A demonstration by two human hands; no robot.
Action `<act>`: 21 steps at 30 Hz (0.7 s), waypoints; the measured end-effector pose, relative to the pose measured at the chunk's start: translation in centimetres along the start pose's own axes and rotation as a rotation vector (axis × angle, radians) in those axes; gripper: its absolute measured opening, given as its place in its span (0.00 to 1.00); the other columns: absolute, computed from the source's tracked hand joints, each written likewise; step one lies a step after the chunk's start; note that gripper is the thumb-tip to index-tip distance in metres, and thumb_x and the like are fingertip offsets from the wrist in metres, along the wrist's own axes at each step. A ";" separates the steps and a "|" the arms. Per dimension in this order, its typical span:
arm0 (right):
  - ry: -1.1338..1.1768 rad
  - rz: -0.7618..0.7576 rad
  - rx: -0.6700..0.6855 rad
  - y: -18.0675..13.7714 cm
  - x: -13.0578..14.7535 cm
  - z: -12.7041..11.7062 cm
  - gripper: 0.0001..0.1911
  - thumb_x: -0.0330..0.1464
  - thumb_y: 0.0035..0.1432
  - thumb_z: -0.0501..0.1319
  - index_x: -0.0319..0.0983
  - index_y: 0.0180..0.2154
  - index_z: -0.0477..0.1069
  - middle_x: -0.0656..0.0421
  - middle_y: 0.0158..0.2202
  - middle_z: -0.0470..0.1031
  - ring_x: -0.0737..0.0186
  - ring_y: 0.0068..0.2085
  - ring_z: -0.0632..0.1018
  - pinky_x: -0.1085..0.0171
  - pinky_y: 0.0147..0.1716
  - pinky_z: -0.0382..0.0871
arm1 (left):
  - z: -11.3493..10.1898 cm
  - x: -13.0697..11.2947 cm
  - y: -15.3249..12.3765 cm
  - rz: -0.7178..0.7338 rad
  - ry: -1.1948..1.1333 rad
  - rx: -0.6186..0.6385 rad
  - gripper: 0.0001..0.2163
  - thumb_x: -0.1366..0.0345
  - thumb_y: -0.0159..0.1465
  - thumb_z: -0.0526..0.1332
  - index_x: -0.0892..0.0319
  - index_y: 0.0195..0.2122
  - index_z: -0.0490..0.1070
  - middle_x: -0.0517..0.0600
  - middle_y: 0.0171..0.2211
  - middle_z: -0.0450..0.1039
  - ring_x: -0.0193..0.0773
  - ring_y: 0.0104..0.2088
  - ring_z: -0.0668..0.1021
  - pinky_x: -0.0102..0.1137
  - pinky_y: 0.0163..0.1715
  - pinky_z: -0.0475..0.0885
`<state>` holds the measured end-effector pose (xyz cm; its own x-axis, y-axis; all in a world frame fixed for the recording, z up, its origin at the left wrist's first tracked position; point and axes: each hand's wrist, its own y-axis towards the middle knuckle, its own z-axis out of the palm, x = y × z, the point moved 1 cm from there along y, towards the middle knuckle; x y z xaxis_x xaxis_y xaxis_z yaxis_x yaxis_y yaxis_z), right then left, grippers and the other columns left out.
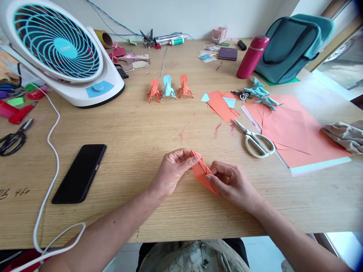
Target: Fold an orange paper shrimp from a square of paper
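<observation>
A folded piece of orange paper (202, 173) lies low over the wooden table (136, 128), held from both sides. My left hand (172, 170) pinches its upper left edge with curled fingers. My right hand (231, 183) grips its lower right side, fingers closed over the fold. Three finished paper figures, two orange (154, 90) (185, 87) and one light blue (168, 87), stand in a row farther back in the middle.
White-handled scissors (255, 140) lie by a stack of orange sheets (295, 132) on the right. A black phone (79, 172), a white cable (51, 151) and a fan (59, 49) are on the left. A pink bottle (252, 56) and a teal bag (295, 45) stand at the back right.
</observation>
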<state>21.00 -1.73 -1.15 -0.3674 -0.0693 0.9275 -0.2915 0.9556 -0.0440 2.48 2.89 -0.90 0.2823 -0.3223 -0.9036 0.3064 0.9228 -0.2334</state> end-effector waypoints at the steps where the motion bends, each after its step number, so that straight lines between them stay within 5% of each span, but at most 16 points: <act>1: 0.009 0.008 0.004 0.0 0.0 0.0 0.15 0.37 0.65 0.61 0.40 0.26 0.64 0.63 0.24 0.65 0.69 0.25 0.64 0.68 0.23 0.57 | -0.1 0.0 0.0 -0.008 0.002 0.000 0.12 0.59 0.53 0.76 0.60 0.30 0.79 0.47 0.31 0.79 0.34 0.34 0.77 0.30 0.39 0.71; 10: 0.090 0.006 0.031 0.0 0.2 -0.3 0.16 0.38 0.64 0.63 0.39 0.26 0.64 0.64 0.24 0.64 0.69 0.26 0.64 0.67 0.25 0.57 | 0.0 0.0 -0.3 -0.062 -0.102 0.083 0.10 0.59 0.57 0.74 0.59 0.32 0.78 0.46 0.31 0.77 0.33 0.35 0.78 0.28 0.38 0.72; 21: 0.397 0.045 0.249 -0.2 -0.1 -0.8 0.21 0.47 0.63 0.63 0.39 0.27 0.65 0.63 0.26 0.65 0.66 0.28 0.64 0.65 0.29 0.59 | 0.0 -0.8 -0.5 -0.089 -0.194 0.277 0.09 0.61 0.58 0.73 0.58 0.34 0.75 0.44 0.29 0.71 0.30 0.31 0.74 0.25 0.35 0.71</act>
<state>21.82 -1.67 -0.93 -0.0322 0.1316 0.9908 -0.5036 0.8541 -0.1298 2.14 2.66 -0.08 0.4027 -0.4573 -0.7929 0.5651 0.8057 -0.1776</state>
